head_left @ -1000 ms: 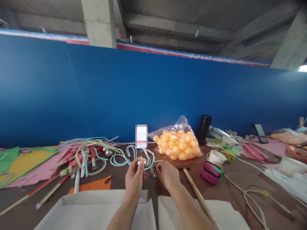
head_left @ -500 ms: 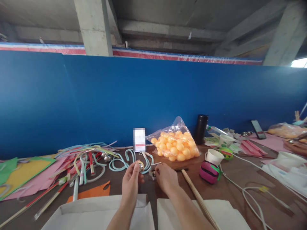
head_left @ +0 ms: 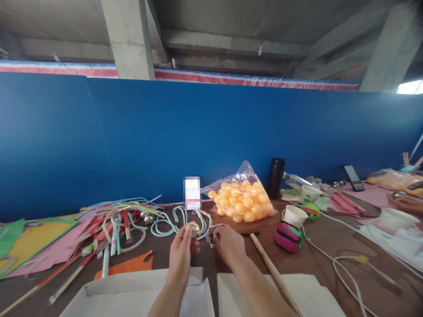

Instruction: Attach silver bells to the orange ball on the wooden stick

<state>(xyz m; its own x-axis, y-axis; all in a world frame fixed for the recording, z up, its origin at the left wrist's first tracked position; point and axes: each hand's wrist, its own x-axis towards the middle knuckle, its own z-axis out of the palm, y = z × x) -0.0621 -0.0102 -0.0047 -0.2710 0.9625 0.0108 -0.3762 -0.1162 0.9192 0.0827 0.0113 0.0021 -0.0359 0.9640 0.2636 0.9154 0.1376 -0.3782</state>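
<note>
My left hand (head_left: pixel 181 246) grips a shiny silver ball (head_left: pixel 194 229) between thumb and fingers, with an orange-yellow edge showing beside it. My right hand (head_left: pixel 229 244) is low over the table, fingers bent and pressed together. At its fingertips lies a small, partly clear thing with dark bits (head_left: pixel 212 240); my fingers hide what they pinch. A thin white stick end (head_left: pixel 217 225) shows just above that hand. Behind both hands a light-blue cord (head_left: pixel 161 230) lies in loops, and a clear bag of orange balls (head_left: pixel 243 202) stands further back.
Coloured tubes and sticks (head_left: pixel 112 224) are heaped at left, beside two silver balls (head_left: pixel 147 217). White box flaps (head_left: pixel 139 290) lie in front. A wooden stick (head_left: pixel 271 268), purple pouch (head_left: pixel 287 237), paper cup (head_left: pixel 295 216), black bottle (head_left: pixel 276 178) and white cable (head_left: pixel 343 275) are to the right. A co-worker's hand (head_left: pixel 405 202) shows at far right.
The view has shifted very slightly. Both hands stay in nearly the same place, the left still gripping the silver ball, which appears turned a little.
</note>
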